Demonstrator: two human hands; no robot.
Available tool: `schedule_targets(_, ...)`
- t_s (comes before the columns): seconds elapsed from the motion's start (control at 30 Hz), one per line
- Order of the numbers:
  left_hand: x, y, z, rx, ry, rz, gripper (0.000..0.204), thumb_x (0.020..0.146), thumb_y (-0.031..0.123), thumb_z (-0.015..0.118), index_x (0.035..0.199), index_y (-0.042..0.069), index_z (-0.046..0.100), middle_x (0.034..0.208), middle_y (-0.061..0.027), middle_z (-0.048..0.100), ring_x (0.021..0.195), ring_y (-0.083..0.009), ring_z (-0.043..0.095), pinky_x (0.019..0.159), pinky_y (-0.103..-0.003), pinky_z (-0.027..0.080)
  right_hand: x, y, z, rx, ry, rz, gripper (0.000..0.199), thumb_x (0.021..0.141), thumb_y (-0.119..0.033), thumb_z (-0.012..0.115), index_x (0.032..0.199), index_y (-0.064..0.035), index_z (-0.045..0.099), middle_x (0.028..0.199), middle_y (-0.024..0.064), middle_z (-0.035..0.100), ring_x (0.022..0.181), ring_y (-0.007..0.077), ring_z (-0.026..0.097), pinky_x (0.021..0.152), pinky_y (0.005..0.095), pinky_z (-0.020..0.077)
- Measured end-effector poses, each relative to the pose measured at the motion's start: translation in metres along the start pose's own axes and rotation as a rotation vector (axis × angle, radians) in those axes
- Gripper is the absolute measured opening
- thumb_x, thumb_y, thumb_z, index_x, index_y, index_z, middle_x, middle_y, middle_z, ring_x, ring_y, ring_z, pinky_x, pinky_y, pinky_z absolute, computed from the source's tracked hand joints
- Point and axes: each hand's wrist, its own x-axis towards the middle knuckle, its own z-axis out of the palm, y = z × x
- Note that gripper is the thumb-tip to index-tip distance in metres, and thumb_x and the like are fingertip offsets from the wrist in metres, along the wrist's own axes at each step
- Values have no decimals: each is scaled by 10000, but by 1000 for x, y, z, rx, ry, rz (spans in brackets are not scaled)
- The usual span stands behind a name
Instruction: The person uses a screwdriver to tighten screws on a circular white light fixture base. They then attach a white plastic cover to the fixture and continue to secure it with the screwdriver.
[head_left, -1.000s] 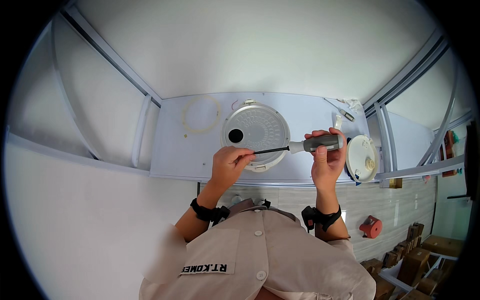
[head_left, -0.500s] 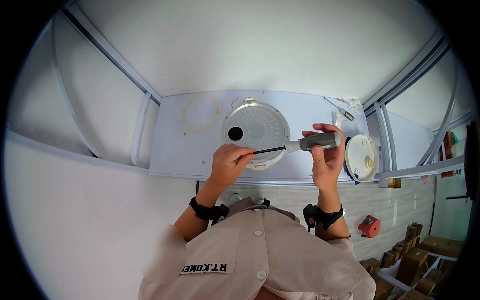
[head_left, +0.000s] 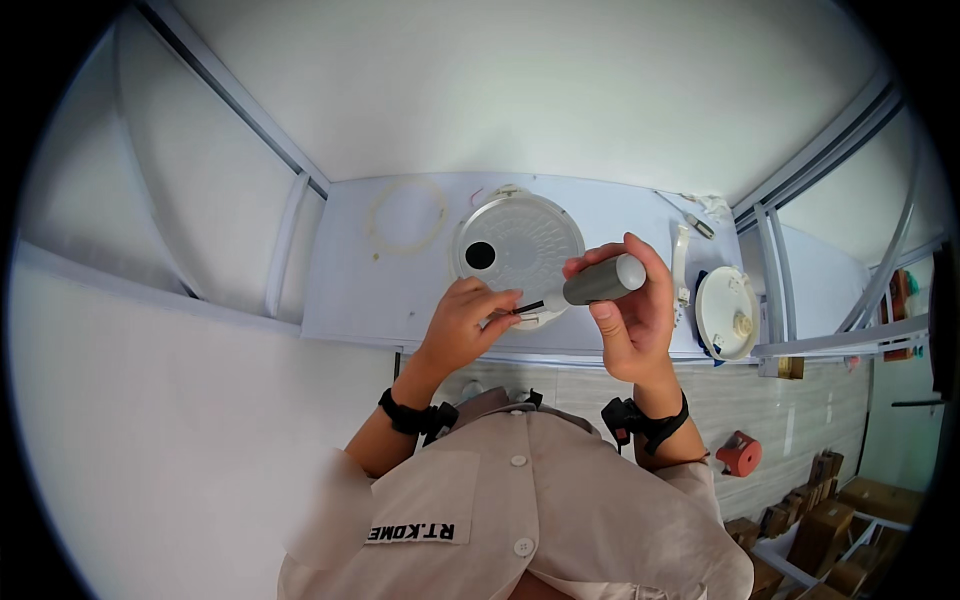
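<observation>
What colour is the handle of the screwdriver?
The screwdriver handle is grey with a paler end, gripped by the right hand; the head view shows it.

A pale bench (head_left: 350,290) stands among plain white panels (head_left: 520,90) framed by grey metal rails (head_left: 290,245). Below it lies a grey tiled floor (head_left: 790,420), with brown cardboard boxes (head_left: 840,510) stacked at lower right. Light is even and bright.

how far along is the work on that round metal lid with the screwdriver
Done: the round metal lid lies flat on the white table, with a white lid part set aside. In hand: right hand grips the screwdriver, left hand pinches its tip. Left: unclear; no screws are visible.
</observation>
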Motion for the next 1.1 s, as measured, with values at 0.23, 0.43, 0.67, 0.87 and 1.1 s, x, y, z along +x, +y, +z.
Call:
schedule_targets(0.23, -2, -2, -2, -21, -6, 32, 358, 796, 117, 909, 1126, 56, 787, 962, -22, 815, 845, -219, 653, 759, -354, 532, 6, 0, 8, -62, -53, -7, 638, 1048, -80, 678, 1609, -39, 378, 1360, 201, 591, 1265, 327, 657, 995, 440, 599)
schedule_targets(0.43, -1, 1, -5, -44, -14, 31, 345, 812, 97, 892, 1134, 45, 779, 964, -39, 804, 858, -233, 656, 764, -363, 535, 11, 6, 12, -357, 11, -108, 641, 933, -95, 832, 1504, -44, 544, 1306, 173, 606, 1113, 282, 671, 801, 345, 593)
schedule_targets(0.67, -2, 2, -7, -53, -60, -25, 321, 855, 98, 850, 1162, 66, 764, 949, -26, 786, 897, -247, 651, 844, -391, 520, 20, -2, 16, -640, -90, -334, 654, 915, -107, 853, 1500, -51, 566, 1273, 183, 584, 1104, 315, 669, 882, 389, 581)
schedule_targets(0.87, 1, 1, -11, -81, -128, -76, 291, 858, 101, 846, 1130, 72, 747, 935, -40, 775, 893, -269, 656, 841, -409, 526, 40, -18, 37, -485, -98, -242, 648, 884, -138, 871, 1477, -39, 629, 1236, 132, 592, 1044, 275, 637, 866, 357, 577)
schedule_targets(1.1, 3, 5, -13, -142, -104, -114, 238, 864, 96, 837, 1080, 73, 739, 915, -43, 764, 886, -275, 655, 823, -412, 534, 33, -5, 31, -640, -137, -262, 590, 924, -25, 757, 1493, -6, 604, 1339, 166, 595, 1210, 348, 653, 948, 395, 585)
